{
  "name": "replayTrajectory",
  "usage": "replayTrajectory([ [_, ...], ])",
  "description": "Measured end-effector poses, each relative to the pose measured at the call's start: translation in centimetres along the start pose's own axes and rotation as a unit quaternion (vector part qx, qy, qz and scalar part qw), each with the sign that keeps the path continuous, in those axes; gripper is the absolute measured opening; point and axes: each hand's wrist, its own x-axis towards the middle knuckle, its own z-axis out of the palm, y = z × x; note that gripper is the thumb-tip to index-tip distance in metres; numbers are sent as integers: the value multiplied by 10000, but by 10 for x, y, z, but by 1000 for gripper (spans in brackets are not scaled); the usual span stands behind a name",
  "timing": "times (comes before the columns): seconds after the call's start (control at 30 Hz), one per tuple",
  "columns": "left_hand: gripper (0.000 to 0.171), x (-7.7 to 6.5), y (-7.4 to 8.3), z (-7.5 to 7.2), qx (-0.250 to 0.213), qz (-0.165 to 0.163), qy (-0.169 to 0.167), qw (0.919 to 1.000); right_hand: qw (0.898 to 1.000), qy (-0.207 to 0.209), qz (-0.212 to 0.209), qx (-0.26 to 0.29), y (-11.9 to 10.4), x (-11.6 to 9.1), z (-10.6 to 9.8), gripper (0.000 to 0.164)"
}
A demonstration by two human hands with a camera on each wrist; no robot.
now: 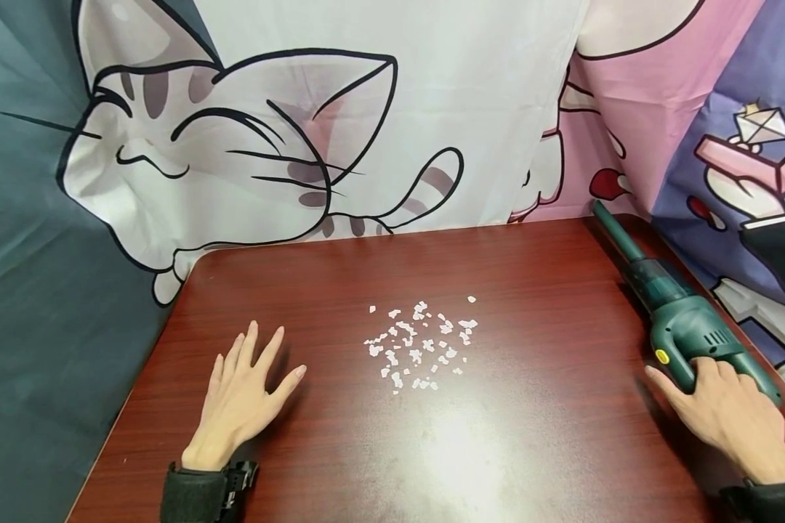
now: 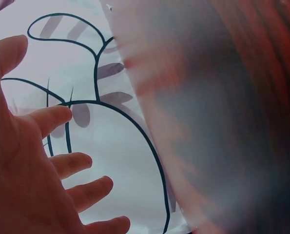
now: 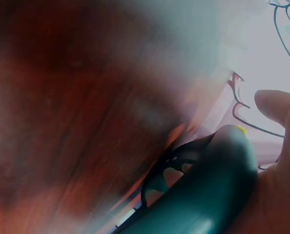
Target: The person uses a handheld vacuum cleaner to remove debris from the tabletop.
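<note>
A green handheld vacuum cleaner (image 1: 700, 323) with a long narrow nozzle lies along the table's right side, nozzle toward the back. My right hand (image 1: 733, 410) grips its handle. In the right wrist view, fingertips (image 3: 173, 176) show through the opening of the green handle (image 3: 203, 190), while the thumb (image 3: 276, 105) sticks out beside it. My left hand (image 1: 238, 396) is at the table's left, palm down, fingers spread and holding nothing. Between the hands, small white paper scraps (image 1: 415, 345) are scattered on the table.
The reddish-brown wooden table (image 1: 530, 407) reflects a bright glare near the front. Behind it hangs a cloth with a cartoon cat (image 1: 235, 160), continuing into pink and blue cloth at right. Dark bands (image 1: 192, 494) wrap both wrists.
</note>
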Motion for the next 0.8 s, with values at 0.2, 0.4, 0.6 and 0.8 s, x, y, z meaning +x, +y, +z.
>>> replayTrajectory([
  [0.2, 76, -1, 0, 1, -48, -13, -33, 10000, 9958, -869, 230, -179, 4, 9, -1, 102],
  [0.4, 77, -2, 0, 0, -81, -32, -3, 10000, 9938, -1099, -113, -97, 8, 16, -3, 69],
  [0.6, 77, -4, 1, 0, -51, -23, -28, 10000, 9900, -1358, -340, 165, 8, 18, -3, 32],
  [0.8, 76, -4, 1, 1, -91, 5, 2, 10000, 9852, -1506, -592, 564, 8, 23, -6, 33],
])
